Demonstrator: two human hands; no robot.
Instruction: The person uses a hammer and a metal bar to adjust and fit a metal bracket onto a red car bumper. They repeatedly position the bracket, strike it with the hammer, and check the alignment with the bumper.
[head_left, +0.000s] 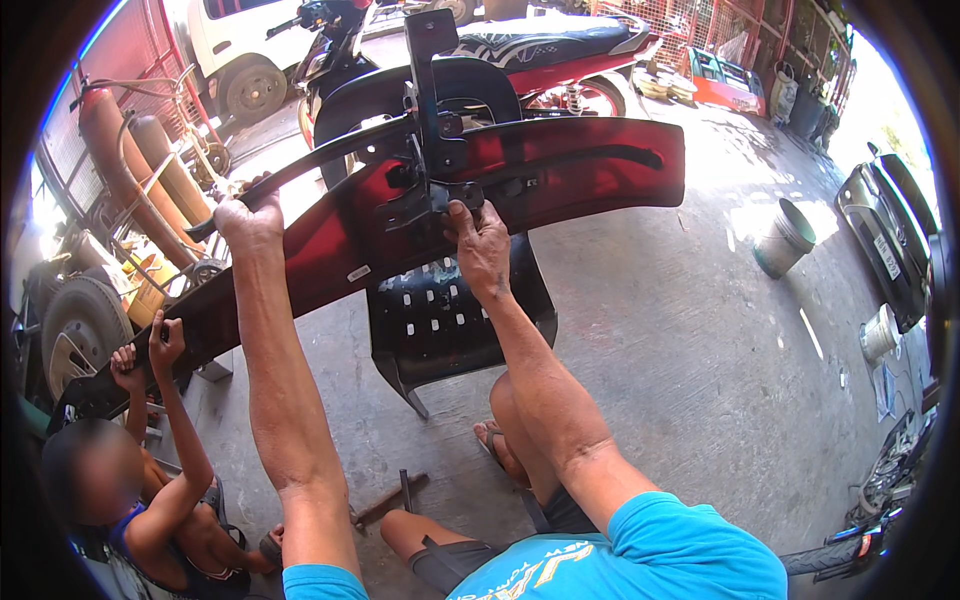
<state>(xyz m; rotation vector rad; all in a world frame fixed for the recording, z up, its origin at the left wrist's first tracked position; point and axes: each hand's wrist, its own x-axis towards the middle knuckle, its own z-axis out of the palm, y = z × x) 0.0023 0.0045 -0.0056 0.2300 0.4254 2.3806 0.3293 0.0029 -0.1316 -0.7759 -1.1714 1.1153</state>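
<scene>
The left hand (250, 216) grips a curved black bar (342, 145); the right hand (482, 247) pinches a bracket (430, 100), nearer the red panel's (590, 165) middle. The panel lies at the right hand's 12 o'clock, long axis 8-to-2. A helper's hands (166, 345) hold its 8-o'clock end. From here, left fingertips are obscured.

From the left side of your head, the wide fisheye camera looks forward and steeply down: your teal shirt (630, 555) sits closest, your left hand (250, 215) and right hand (480, 240) reach farther out, and the concrete floor (680, 330) spreads beyond toward its far edge.
</scene>
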